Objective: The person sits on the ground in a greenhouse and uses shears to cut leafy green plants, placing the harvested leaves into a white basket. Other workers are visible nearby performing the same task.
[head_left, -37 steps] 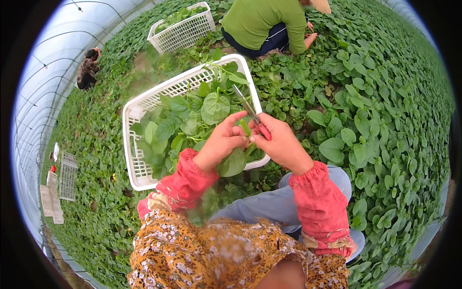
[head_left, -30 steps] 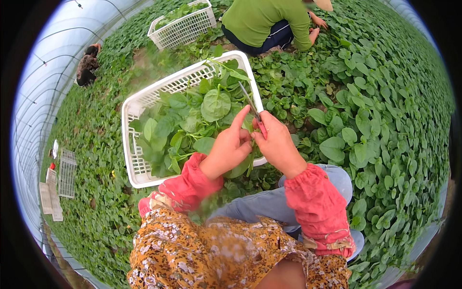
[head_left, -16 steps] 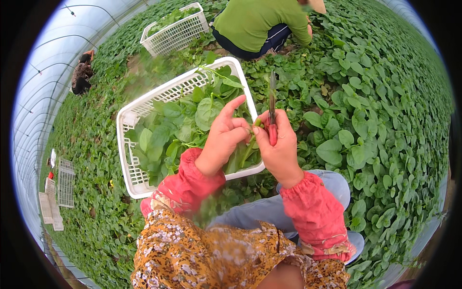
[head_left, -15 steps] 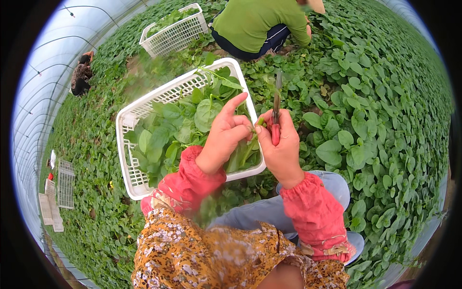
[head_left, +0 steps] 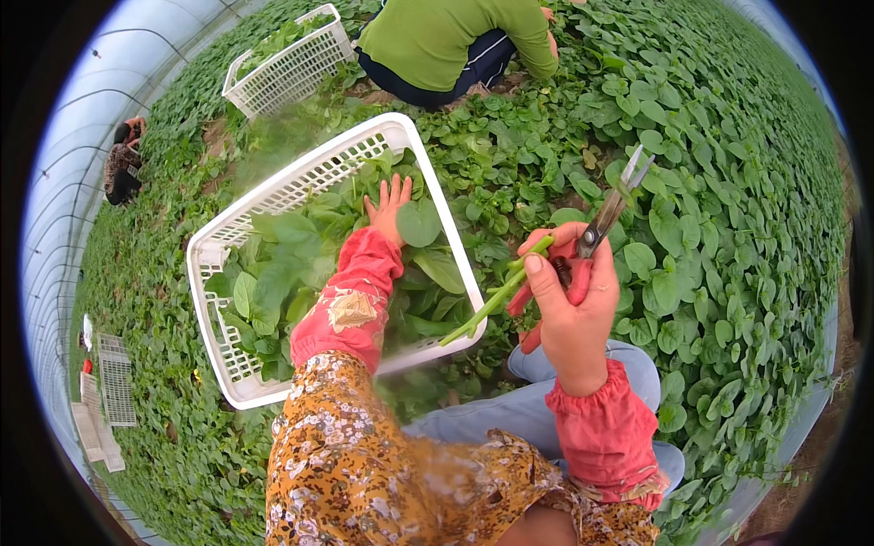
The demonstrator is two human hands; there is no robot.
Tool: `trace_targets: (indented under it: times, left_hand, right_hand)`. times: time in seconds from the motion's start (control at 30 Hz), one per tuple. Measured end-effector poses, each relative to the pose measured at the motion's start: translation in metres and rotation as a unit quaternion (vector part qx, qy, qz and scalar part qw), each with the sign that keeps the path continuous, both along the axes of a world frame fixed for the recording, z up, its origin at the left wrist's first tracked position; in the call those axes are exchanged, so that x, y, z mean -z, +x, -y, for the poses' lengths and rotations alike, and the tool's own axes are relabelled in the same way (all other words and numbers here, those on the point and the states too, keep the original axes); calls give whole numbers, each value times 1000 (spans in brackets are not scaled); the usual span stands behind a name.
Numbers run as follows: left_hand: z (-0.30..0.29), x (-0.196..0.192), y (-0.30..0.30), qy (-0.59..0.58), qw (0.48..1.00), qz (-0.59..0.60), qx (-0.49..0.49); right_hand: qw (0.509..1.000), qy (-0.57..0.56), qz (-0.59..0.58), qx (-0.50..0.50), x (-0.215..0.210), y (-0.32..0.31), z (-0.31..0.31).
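Note:
My left hand (head_left: 390,209) reaches into a white slatted plastic crate (head_left: 438,205), fingers spread against the heap of green leaves (head_left: 289,264) inside. One broad leaf covers part of its edge. Out to the crate's right, my right hand (head_left: 575,305) is closed round red-handled garden scissors (head_left: 604,218), their blades parted slightly and pointing up and away. Between thumb and fingers the same hand pinches a few cut green stems (head_left: 496,302), whose lower ends slant toward the crate's near right corner.
Leafy plants (head_left: 719,273) cover the ground all round. Ahead squats a person in a green top (head_left: 437,45), beside another white crate (head_left: 296,68) of greens. A second person (head_left: 123,168) crouches far left. More crates (head_left: 116,378) stand at the left edge.
My hands have parted from over the crate's right edge. The left has gone down among the leaves with its fingers spread; the right has moved right with scissors and stems.

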State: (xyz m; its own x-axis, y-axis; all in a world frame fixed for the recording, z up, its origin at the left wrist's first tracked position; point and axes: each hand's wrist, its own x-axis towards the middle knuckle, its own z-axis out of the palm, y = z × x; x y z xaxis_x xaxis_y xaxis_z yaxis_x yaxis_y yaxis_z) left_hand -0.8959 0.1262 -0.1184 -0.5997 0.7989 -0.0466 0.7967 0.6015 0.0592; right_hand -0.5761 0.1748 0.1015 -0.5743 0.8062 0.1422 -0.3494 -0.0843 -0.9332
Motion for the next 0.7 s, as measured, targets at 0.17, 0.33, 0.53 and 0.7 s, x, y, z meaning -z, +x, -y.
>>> trace_targets:
  times: [0.17,0.33,0.53,0.7]
  left_hand:
    - [-19,23,-29,-17,992,126,17]
    - [-19,66,-75,79,989,123,37]
    - [-22,76,-69,363,553,748,54]
    - [3,21,-98,370,816,443,24]
  right_hand:
    - [999,-28,-6,-43,9,2,-13]
    - [996,-76,-42,-26,22,30,-42]
    - [983,-112,-107,100,17,130,-60]
    - [925,-205,-72,311,17,305,-41]
